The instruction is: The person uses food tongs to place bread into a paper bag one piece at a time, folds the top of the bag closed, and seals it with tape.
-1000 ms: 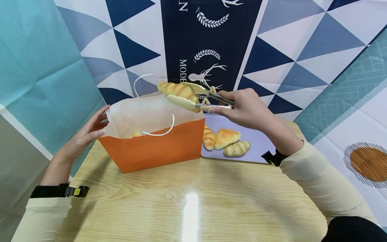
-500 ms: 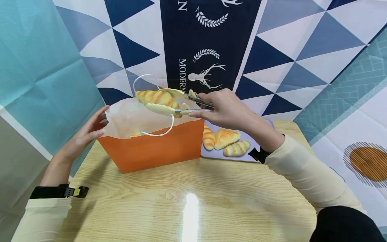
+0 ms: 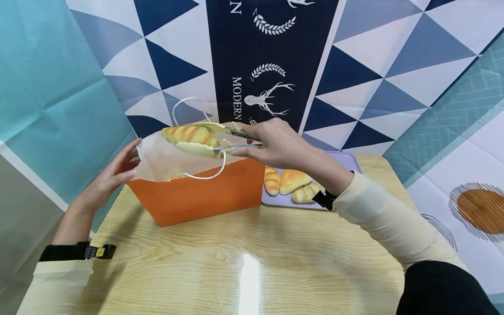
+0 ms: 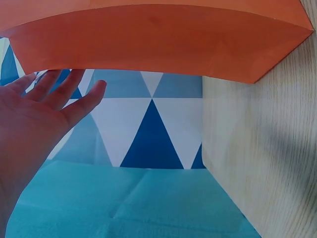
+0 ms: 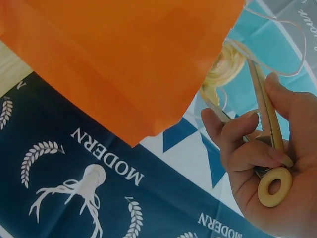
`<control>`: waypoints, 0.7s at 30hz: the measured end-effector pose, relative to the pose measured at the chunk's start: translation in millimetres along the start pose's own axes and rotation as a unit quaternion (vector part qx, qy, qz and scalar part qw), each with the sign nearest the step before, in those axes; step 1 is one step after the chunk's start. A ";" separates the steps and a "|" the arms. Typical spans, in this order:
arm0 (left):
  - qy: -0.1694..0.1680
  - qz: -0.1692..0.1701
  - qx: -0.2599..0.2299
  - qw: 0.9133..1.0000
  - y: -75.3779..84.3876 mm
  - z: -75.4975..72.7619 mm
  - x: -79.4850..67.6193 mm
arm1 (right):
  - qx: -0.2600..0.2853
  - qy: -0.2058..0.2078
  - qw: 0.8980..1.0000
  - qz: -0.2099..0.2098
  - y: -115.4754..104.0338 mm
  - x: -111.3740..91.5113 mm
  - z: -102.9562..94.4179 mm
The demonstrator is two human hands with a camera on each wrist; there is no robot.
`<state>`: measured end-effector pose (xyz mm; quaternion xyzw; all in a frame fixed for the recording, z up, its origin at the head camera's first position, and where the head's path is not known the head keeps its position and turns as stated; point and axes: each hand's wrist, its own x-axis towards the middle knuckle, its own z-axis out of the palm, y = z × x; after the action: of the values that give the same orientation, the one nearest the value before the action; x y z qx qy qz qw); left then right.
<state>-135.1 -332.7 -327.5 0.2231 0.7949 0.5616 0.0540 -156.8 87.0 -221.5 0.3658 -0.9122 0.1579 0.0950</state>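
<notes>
My right hand (image 3: 277, 142) grips a pair of tongs (image 3: 197, 149) with cream scalloped tips and metal arms; the ring at the tongs' end (image 5: 275, 187) shows in the right wrist view. Between the tips is a striped, croissant-shaped bread (image 3: 185, 134), held above the mouth of an orange paper bag (image 3: 201, 197). My left hand (image 3: 114, 173) rests against the bag's left side near the rim, fingers spread and fairly straight. In the left wrist view those fingers (image 4: 64, 91) touch the bag's lower edge as seen there. A bit of yellow bread (image 3: 176, 176) shows inside the bag.
Right of the bag lies a lilac tray (image 3: 346, 161) bearing a striped bread (image 3: 271, 180), a triangular bread (image 3: 293, 180) and a pale striped roll (image 3: 306, 194), partly behind my right forearm. White cord handles (image 3: 206, 178) stand up from the bag. Patterned cloth walls enclose the wooden table (image 3: 197, 262).
My right hand has carried the tongs and bread leftward and somewhat lower, from above the bag's right end to over its opening. My left hand has stayed at the bag's side.
</notes>
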 end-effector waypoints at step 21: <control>-0.008 0.009 0.002 1.000 -0.2 0.0 -1.0 | 0.000 0.015 1.000 0.018 11.3 -8.5 -14.7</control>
<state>-134.3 -333.2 -327.8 0.2344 0.7938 0.5586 0.0549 -157.8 105.4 -212.6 0.3465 -0.9173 0.1651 0.1059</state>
